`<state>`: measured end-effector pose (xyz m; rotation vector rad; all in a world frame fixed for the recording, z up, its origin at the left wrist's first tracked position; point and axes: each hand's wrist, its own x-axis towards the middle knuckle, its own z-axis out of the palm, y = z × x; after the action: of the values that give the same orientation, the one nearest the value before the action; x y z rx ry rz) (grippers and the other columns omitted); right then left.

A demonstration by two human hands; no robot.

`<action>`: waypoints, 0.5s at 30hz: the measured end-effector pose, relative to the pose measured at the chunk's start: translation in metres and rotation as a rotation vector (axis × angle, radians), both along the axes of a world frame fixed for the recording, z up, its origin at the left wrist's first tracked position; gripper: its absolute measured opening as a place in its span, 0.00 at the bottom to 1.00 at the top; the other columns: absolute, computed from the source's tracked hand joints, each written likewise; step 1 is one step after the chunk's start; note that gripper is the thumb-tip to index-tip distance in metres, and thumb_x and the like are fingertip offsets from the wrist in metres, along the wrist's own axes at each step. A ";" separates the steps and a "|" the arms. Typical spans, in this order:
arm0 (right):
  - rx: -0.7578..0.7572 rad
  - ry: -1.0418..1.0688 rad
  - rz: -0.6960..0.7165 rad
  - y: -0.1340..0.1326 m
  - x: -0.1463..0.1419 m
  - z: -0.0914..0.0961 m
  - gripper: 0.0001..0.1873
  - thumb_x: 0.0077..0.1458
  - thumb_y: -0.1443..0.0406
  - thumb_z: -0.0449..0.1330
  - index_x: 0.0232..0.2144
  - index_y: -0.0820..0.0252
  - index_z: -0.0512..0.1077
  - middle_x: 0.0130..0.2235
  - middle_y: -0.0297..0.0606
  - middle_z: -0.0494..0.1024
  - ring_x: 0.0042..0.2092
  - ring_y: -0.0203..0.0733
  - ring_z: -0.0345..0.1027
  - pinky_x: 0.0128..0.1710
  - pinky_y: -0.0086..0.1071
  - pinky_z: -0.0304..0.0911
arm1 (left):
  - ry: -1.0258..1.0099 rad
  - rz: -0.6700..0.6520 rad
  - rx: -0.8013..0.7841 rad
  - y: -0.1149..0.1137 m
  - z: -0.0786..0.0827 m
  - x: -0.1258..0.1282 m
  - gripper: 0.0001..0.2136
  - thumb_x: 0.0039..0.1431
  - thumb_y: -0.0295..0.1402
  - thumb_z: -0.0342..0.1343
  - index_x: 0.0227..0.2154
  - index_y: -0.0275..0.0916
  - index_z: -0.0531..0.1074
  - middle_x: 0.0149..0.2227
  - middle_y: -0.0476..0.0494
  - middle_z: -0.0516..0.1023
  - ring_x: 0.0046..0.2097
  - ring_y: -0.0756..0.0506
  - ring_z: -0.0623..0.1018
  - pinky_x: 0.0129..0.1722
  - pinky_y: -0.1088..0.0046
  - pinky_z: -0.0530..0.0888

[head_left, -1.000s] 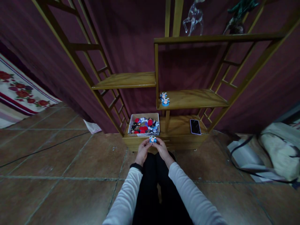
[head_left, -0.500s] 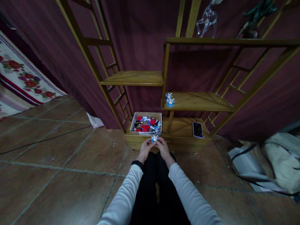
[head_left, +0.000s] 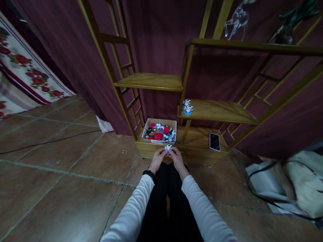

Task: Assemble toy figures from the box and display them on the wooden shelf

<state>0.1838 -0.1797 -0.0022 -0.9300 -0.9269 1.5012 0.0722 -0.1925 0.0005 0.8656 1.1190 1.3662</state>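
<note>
Both my hands meet in front of my knees, pinching one small blue figurine between their fingertips. My left hand grips its left side and my right hand its right side. Just beyond them a white cardboard box full of several small red, blue and black figurines rests on the bottom board of a wooden shelf unit. Two more blue figurines stand at the left end of the middle right shelf.
A phone lies face up on the bottom board to the right of the box. A beige bag with black straps lies on the tiled floor at right. A flowered cloth hangs at far left; a cable crosses the floor.
The camera has turned a little left, so the shelf sits further right in view. My hands stay together on the blue figurine, close to the box.
</note>
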 end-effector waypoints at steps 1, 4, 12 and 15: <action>-0.002 -0.007 0.001 0.000 0.000 0.000 0.17 0.41 0.55 0.62 0.33 0.58 0.71 0.36 0.36 0.74 0.36 0.40 0.69 0.34 0.34 0.68 | -0.002 0.001 -0.004 0.000 -0.001 0.000 0.15 0.40 0.37 0.63 0.32 0.35 0.76 0.31 0.43 0.77 0.32 0.48 0.73 0.33 0.74 0.68; -0.003 -0.028 0.015 0.000 0.000 0.001 0.17 0.41 0.54 0.62 0.32 0.57 0.71 0.36 0.36 0.75 0.36 0.40 0.69 0.34 0.34 0.67 | 0.003 0.005 -0.005 0.001 -0.002 -0.001 0.14 0.41 0.38 0.63 0.30 0.34 0.76 0.30 0.44 0.76 0.30 0.49 0.72 0.31 0.76 0.67; 0.011 -0.039 0.032 -0.002 0.001 0.004 0.16 0.41 0.55 0.62 0.32 0.57 0.71 0.36 0.36 0.74 0.37 0.40 0.68 0.34 0.33 0.67 | -0.010 0.036 -0.020 0.001 -0.002 0.000 0.13 0.40 0.38 0.63 0.28 0.35 0.75 0.28 0.45 0.75 0.29 0.50 0.71 0.29 0.77 0.66; 0.001 -0.056 0.033 -0.001 0.000 0.001 0.16 0.41 0.55 0.62 0.32 0.57 0.70 0.36 0.35 0.74 0.36 0.40 0.68 0.34 0.33 0.67 | -0.001 0.044 -0.017 0.000 -0.004 0.000 0.13 0.40 0.38 0.63 0.29 0.34 0.76 0.27 0.45 0.75 0.29 0.49 0.71 0.29 0.76 0.66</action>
<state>0.1842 -0.1808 -0.0009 -0.9645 -0.9875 1.5097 0.0719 -0.1922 -0.0032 0.8324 1.1530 1.3915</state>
